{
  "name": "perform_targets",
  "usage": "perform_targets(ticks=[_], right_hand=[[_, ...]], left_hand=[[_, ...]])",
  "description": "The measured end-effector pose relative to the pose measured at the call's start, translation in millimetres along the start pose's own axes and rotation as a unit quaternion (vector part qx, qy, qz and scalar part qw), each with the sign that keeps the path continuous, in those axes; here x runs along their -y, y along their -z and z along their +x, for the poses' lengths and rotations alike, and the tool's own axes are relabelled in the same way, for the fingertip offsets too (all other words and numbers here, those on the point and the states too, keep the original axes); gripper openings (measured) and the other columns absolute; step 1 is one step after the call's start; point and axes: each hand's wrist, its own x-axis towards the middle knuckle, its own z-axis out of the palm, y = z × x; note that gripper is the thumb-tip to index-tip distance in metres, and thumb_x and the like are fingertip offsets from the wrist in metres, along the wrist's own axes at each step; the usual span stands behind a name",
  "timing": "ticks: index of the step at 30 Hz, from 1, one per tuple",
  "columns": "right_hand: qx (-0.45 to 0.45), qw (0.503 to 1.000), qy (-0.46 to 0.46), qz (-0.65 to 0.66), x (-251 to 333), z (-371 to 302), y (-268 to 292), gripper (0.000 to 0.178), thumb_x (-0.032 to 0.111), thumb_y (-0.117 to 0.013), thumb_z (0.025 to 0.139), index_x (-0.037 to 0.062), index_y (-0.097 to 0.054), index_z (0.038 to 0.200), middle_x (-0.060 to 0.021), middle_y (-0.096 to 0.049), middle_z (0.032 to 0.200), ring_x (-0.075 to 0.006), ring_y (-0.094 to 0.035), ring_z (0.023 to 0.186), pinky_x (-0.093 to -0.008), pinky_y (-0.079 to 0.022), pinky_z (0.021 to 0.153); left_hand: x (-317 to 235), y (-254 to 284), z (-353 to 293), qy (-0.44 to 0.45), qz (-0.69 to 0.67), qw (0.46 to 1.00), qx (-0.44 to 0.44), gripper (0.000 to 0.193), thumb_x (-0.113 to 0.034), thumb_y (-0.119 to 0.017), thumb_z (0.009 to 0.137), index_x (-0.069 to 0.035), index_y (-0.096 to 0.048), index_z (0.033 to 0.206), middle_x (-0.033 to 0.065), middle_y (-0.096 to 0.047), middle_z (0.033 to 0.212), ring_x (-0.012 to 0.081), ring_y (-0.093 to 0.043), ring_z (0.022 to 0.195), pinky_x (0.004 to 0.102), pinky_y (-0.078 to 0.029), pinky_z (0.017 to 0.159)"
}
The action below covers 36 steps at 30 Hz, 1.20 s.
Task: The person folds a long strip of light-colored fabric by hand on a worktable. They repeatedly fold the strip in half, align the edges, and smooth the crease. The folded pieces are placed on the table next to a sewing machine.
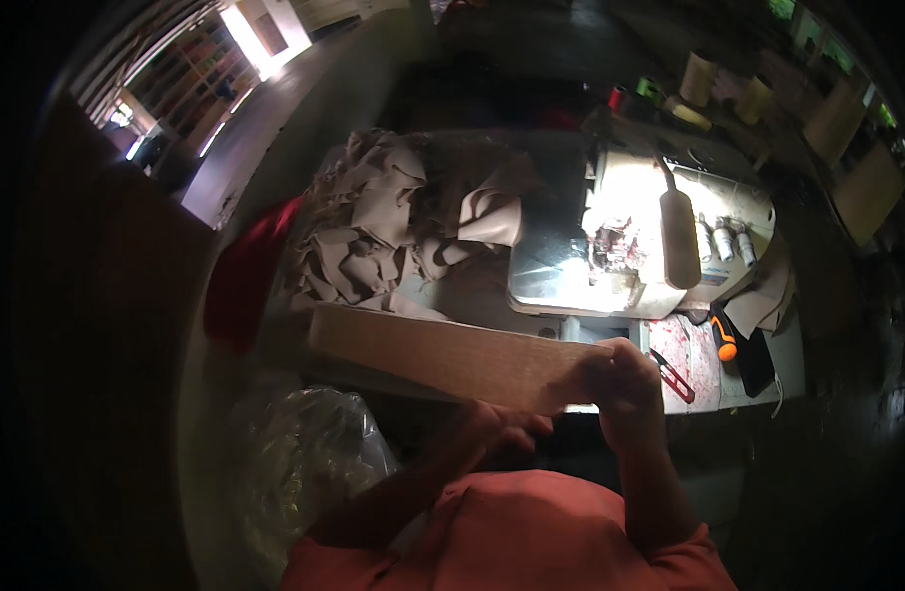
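A long, wide strip of tan fabric (pixel 443 355) stretches across in front of me, its left end reaching toward a heap of cut pieces. My right hand (pixel 628 382) grips its right end, thumb and fingers closed on the material. Below the strip's lower edge, my left hand (pixel 507 426) has its fingers curled against the material; part of that hand lies in shadow. Just beyond my right hand stands a sewing machine (pixel 738 207), brightly lit around the needle area, which glare partly hides. Red-handled thread snips (pixel 673 376) lie to the right of my right hand.
Loose beige fabric pieces (pixel 374 212) are heaped on the table at the left. A clear plastic bag (pixel 315 443) hangs near my left forearm, and red cloth (pixel 244 271) lies at the table's left. An orange-and-black tool (pixel 724 340) sits right of the snips. Thread cones (pixel 699 79) stand behind.
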Motion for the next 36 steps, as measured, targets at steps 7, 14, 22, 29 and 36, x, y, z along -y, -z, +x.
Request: perform_targets(ticks=[7, 14, 22, 29, 36], right_hand=[[-0.031, 0.987, -0.099, 0.122, -11, -4, 17, 0.023, 0.012, -0.049, 0.083, -0.0074, -0.053, 0.095, -0.0126, -0.06, 0.08, -0.0175, -0.06, 0.067, -0.0283, -0.052, 0.056], [0.008, 0.966, -0.152, 0.211, -5, 7, -8, 0.023, 0.014, -0.044, 0.087, -0.0039, -0.052, 0.099, -0.0078, -0.058, 0.082, -0.0127, -0.058, 0.073, -0.0246, -0.05, 0.061], [0.043, 0.996, -0.063, 0.038, -3, -1, 10, 0.016, 0.005, -0.052, 0.082, -0.0022, -0.055, 0.097, -0.0033, -0.058, 0.085, -0.0063, -0.053, 0.075, -0.02, -0.045, 0.068], [-0.014, 1.0, -0.017, -0.008, 2, 2, 9, 0.012, 0.002, -0.057, 0.079, -0.0023, -0.055, 0.09, -0.0041, -0.059, 0.08, -0.0052, -0.054, 0.071, -0.0191, -0.046, 0.062], [-0.004, 0.997, -0.071, 0.035, -7, 2, 21, 0.012, 0.003, -0.06, 0.077, -0.0031, -0.056, 0.087, -0.0041, -0.06, 0.073, -0.0043, -0.053, 0.062, -0.0175, -0.044, 0.055]], left_hand=[[-48, 119, 4, -0.359, -0.224, 0.864, -0.272, 0.045, -0.029, -0.039, 0.088, 0.002, -0.036, 0.121, 0.0115, -0.043, 0.122, 0.0221, -0.04, 0.114, 0.0367, -0.032, 0.096], [-28, -12, 37, -0.349, 0.547, 0.759, -0.054, 0.053, -0.027, -0.052, 0.082, 0.001, -0.035, 0.123, 0.023, -0.033, 0.128, 0.0314, -0.035, 0.118, 0.0417, -0.029, 0.096], [-28, -17, 56, -0.232, 0.53, 0.815, 0.031, 0.074, -0.046, -0.054, 0.076, 0.004, -0.029, 0.125, 0.0259, -0.028, 0.129, 0.039, -0.025, 0.122, 0.0427, -0.022, 0.1], [-58, -22, 79, 0.027, 0.266, 0.961, 0.069, 0.037, -0.028, -0.06, 0.079, 0.004, -0.055, 0.095, 0.0092, -0.059, 0.086, 0.0133, -0.054, 0.082, 0.0256, -0.044, 0.072], [-58, -23, 86, -0.11, 0.384, 0.916, 0.005, 0.015, -0.014, -0.055, 0.081, 0.0, -0.056, 0.078, 0.0015, -0.056, 0.069, 0.0062, -0.049, 0.064, 0.0217, -0.041, 0.057]])
